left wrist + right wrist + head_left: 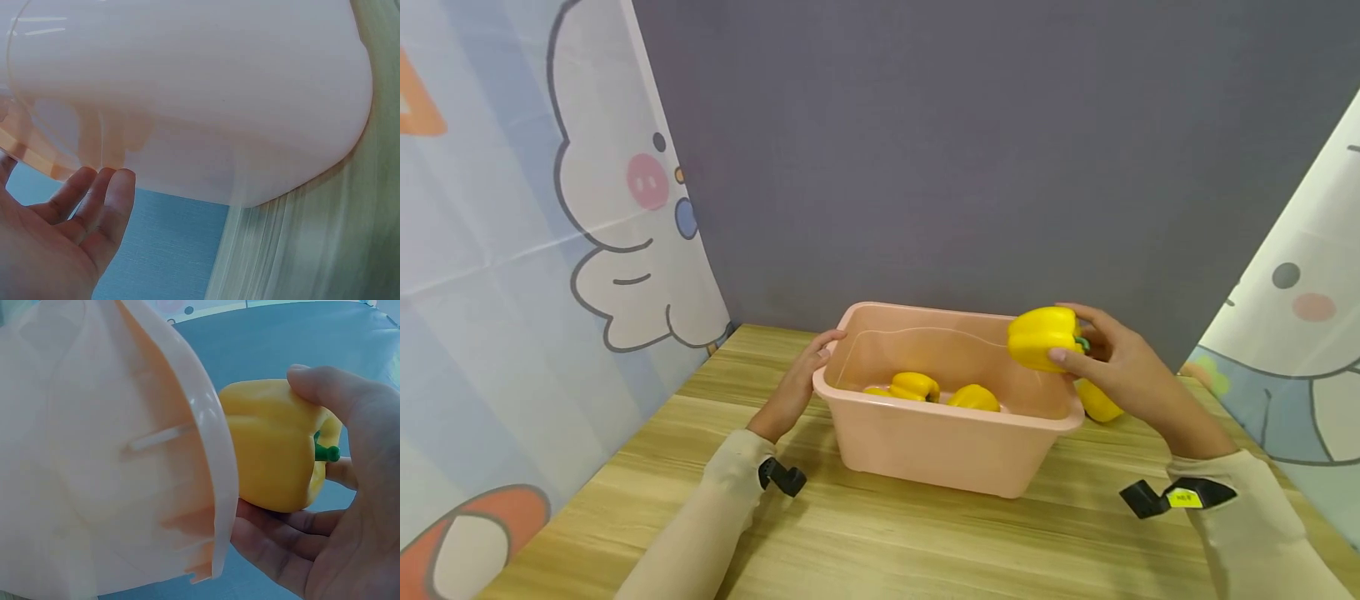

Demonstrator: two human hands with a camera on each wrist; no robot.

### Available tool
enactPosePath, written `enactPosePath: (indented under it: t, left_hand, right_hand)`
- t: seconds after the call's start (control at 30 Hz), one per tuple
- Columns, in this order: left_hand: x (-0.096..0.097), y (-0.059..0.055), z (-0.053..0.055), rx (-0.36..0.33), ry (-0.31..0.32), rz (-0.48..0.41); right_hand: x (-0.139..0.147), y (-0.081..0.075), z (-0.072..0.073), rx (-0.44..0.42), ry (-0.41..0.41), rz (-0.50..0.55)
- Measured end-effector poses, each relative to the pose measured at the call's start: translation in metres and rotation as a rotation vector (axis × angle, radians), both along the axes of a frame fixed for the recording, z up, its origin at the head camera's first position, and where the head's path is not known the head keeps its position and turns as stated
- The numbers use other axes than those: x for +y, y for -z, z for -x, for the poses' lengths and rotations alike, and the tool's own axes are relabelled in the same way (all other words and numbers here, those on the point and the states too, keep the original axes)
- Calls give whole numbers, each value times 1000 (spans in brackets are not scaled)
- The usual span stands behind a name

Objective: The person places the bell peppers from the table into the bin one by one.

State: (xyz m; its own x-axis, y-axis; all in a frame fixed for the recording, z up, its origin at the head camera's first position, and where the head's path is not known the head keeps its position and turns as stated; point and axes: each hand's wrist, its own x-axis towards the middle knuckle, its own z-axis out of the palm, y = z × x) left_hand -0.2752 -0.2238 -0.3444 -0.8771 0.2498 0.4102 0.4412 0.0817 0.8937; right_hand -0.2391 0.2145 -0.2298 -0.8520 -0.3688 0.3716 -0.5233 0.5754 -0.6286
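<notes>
At the left end of the glossy pale-pink rectangular plastic bin [936, 446], my left hand [797, 383] touches the rim and outer wall with its fingers extended, not clamped round it. Inside lie three yellow bell peppers [914, 386], one mostly hidden by the front wall. Over the bin's right end, my right hand [1116, 365] pinches a shiny yellow bell pepper with a green stem [1039, 337] between thumb and fingers, another blocky yellow pepper [1097, 402] resting on the wood-grain table [925, 542] beyond.
</notes>
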Motion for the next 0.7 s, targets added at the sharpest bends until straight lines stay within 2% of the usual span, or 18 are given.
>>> enactPosePath:
  t: [0.7]
  left_hand:
    - [1, -1, -1, 7, 25, -25]
  right_hand:
    - [-2, -25, 10, -51, -85, -206]
